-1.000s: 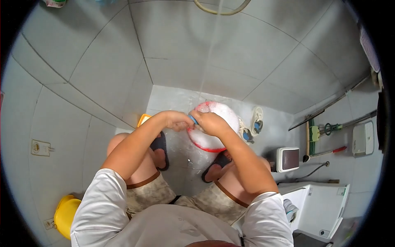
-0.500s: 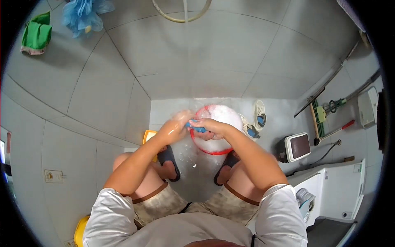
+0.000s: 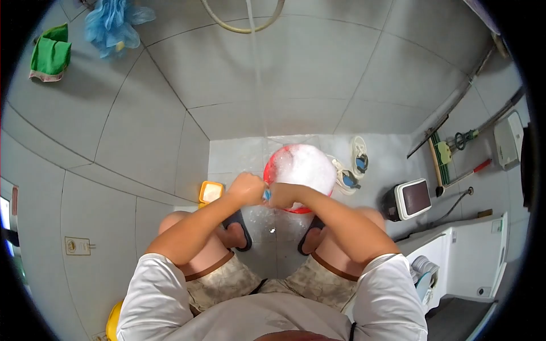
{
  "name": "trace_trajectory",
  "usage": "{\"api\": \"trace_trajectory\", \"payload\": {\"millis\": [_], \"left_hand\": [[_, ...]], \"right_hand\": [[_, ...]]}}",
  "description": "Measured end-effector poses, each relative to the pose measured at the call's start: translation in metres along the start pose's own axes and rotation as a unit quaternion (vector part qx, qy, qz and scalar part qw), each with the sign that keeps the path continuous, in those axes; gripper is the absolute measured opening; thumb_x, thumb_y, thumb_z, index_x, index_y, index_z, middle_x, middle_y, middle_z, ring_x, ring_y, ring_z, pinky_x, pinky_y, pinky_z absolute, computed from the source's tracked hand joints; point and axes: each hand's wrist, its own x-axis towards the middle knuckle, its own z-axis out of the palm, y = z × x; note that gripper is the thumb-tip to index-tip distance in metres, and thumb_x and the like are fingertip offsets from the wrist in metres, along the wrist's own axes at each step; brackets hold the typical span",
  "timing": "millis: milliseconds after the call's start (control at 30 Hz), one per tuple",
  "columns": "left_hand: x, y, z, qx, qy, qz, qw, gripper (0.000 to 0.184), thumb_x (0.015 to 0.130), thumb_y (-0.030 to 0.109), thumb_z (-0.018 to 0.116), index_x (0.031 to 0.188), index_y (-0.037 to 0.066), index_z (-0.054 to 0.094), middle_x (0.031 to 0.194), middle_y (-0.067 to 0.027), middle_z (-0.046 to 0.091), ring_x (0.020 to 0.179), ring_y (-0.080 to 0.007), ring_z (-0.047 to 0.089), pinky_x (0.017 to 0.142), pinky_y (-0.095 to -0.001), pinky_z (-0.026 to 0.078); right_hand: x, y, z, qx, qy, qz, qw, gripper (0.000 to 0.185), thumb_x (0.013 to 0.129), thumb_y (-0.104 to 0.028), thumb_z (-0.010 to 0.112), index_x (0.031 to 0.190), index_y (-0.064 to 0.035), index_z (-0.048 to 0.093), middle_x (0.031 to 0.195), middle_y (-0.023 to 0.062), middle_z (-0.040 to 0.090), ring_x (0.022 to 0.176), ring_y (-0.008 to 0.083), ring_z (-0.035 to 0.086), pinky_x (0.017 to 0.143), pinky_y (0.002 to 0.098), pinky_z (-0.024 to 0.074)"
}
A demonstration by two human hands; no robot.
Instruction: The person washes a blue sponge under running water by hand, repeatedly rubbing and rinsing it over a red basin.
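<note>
My left hand (image 3: 248, 188) and my right hand (image 3: 282, 195) are both closed, side by side, above the near-left edge of a red basin (image 3: 267, 170). Between the two fists shows a small bit of a blue item (image 3: 267, 194); the fingers cover the rest of it, and its kind is hidden. Thick white suds (image 3: 310, 167) fill the basin. To the basin's right, a pair of white shoes with blue inside, one shoe (image 3: 359, 156) farther back and the other shoe (image 3: 345, 177) nearer, lies on the floor.
Water (image 3: 257, 68) falls from above in front of the wall, left of the basin. An orange container (image 3: 211, 192) stands at the left corner, a dark bin with a white rim (image 3: 412, 199) at the right. Brushes (image 3: 441, 159) lean on the right wall. Slippers (image 3: 242, 230) are on my feet.
My hands have come nearer to me and turned, so less of the blue item shows between them. The orange container is less covered. The falling water looks thicker.
</note>
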Motion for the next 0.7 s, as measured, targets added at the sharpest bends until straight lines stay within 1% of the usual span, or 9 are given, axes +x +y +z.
{"api": "trace_trajectory", "payload": {"millis": [67,233,300,333,400,433,500,600,700], "left_hand": [[0.001,0.008,0.020,-0.068,-0.004,-0.067,0.995,0.037,0.075,0.034,0.074,0.098,0.005,0.068,0.085,-0.0157,0.071,0.084,-0.0328,0.071,0.072,-0.0429,0.056],[0.021,-0.014,0.080,-0.324,0.069,-0.136,0.933,0.020,0.079,0.028,0.068,0.084,0.009,0.072,0.080,-0.0172,0.070,0.065,-0.0295,0.068,0.058,-0.0418,0.052],[0.011,-0.008,0.041,-0.598,-0.095,-0.184,0.774,0.018,0.081,0.024,0.065,0.071,0.009,0.062,0.061,-0.0059,0.056,0.045,-0.0189,0.051,0.043,-0.0330,0.037],[0.008,-0.007,0.034,-0.597,-0.097,-0.184,0.775,0.018,0.081,0.024,0.065,0.071,0.009,0.062,0.061,-0.0059,0.056,0.045,-0.0189,0.051,0.043,-0.0330,0.037],[0.004,-0.004,0.028,-0.787,-0.227,-0.154,0.553,0.026,0.084,0.018,0.060,0.062,0.014,0.046,0.055,0.0032,0.038,0.040,-0.0092,0.033,0.038,-0.0267,0.024],[0.004,-0.004,0.029,-0.787,-0.228,-0.155,0.552,0.026,0.084,0.018,0.060,0.062,0.014,0.046,0.055,0.0032,0.038,0.040,-0.0092,0.033,0.038,-0.0267,0.024],[0.005,-0.001,0.028,-0.881,-0.305,-0.033,0.360,0.032,0.086,0.016,0.057,0.060,0.016,0.039,0.053,0.0033,0.037,0.039,-0.0078,0.032,0.038,-0.0247,0.026],[0.010,0.002,0.021,-0.922,-0.307,0.003,0.235,0.033,0.087,0.014,0.055,0.059,0.017,0.038,0.052,0.0035,0.036,0.039,-0.0072,0.032,0.037,-0.0233,0.026],[0.026,-0.015,0.019,-0.904,-0.279,-0.008,0.325,0.032,0.087,0.015,0.056,0.059,0.015,0.042,0.054,0.0028,0.040,0.041,-0.0067,0.033,0.041,-0.0230,0.028]], "right_hand": [[0.010,0.013,0.012,-0.413,0.221,-0.117,0.876,0.021,0.088,-0.018,0.064,0.106,-0.0072,0.067,0.078,0.0165,0.070,0.067,0.0300,0.069,0.058,0.0446,0.0523],[0.002,-0.002,0.010,-0.504,0.362,-0.174,0.764,0.017,0.090,-0.020,0.062,0.100,-0.0079,0.067,0.084,0.0170,0.071,0.075,0.0354,0.071,0.064,0.0486,0.0551],[0.005,-0.003,0.000,-0.585,0.345,-0.203,0.706,0.015,0.089,-0.023,0.062,0.094,-0.0094,0.064,0.082,0.0128,0.071,0.069,0.0322,0.070,0.056,0.0459,0.0548],[0.005,0.000,-0.003,-0.583,0.346,-0.203,0.707,0.015,0.089,-0.023,0.062,0.094,-0.0094,0.064,0.082,0.0128,0.071,0.069,0.0322,0.070,0.056,0.0459,0.0548],[0.004,0.004,-0.009,-0.590,0.391,-0.324,0.628,0.017,0.081,-0.022,0.066,0.097,-0.0171,0.064,0.073,0.0040,0.067,0.067,0.0239,0.069,0.049,0.0393,0.0507],[0.004,0.003,-0.011,-0.589,0.390,-0.325,0.629,0.017,0.081,-0.022,0.066,0.097,-0.0171,0.064,0.073,0.0040,0.067,0.067,0.0239,0.069,0.049,0.0393,0.0507],[0.003,0.001,-0.016,-0.567,0.428,-0.382,0.591,0.016,0.078,-0.021,0.066,0.094,-0.0175,0.063,0.069,0.0036,0.065,0.062,0.0236,0.067,0.048,0.0387,0.0503],[0.004,-0.007,-0.027,-0.557,0.464,-0.402,0.559,0.017,0.077,-0.023,0.068,0.086,-0.0123,0.057,0.073,0.0074,0.066,0.064,0.0274,0.070,0.049,0.0402,0.0535],[0.000,-0.015,-0.036,-0.544,0.448,-0.318,0.634,0.019,0.077,-0.021,0.069,0.091,-0.0117,0.061,0.079,0.0093,0.069,0.071,0.0305,0.071,0.055,0.0434,0.0550]]}}
